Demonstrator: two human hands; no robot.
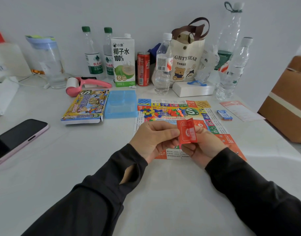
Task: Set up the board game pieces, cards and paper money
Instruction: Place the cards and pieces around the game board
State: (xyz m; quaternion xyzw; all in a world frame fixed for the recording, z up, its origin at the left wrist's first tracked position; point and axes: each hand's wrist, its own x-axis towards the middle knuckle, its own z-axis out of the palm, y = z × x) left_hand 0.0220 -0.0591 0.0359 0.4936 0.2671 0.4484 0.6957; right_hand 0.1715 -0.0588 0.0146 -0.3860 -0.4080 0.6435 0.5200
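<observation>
Now left hand (153, 137) and right hand (204, 145) are both pinching the red card pack (187, 132) — easing it open slowly is looking wisest.

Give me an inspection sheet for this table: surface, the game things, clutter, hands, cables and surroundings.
Surface: white table, crowded along the back.
Job's things: game board lies flat; coloured plastic pieces are heaped on it; red packet is held above it; game box and blue tray sit left of the board; small blue pack and leaflet lie to its right.
Clutter: phone at the left edge; water bottles, carton, can, tote bag and lint roller at the back.
Hands: left hand and right hand both pinch the red packet.
Cables: one white cable at the back left.
Surroundings: white wall behind; cardboard box at the right.
</observation>
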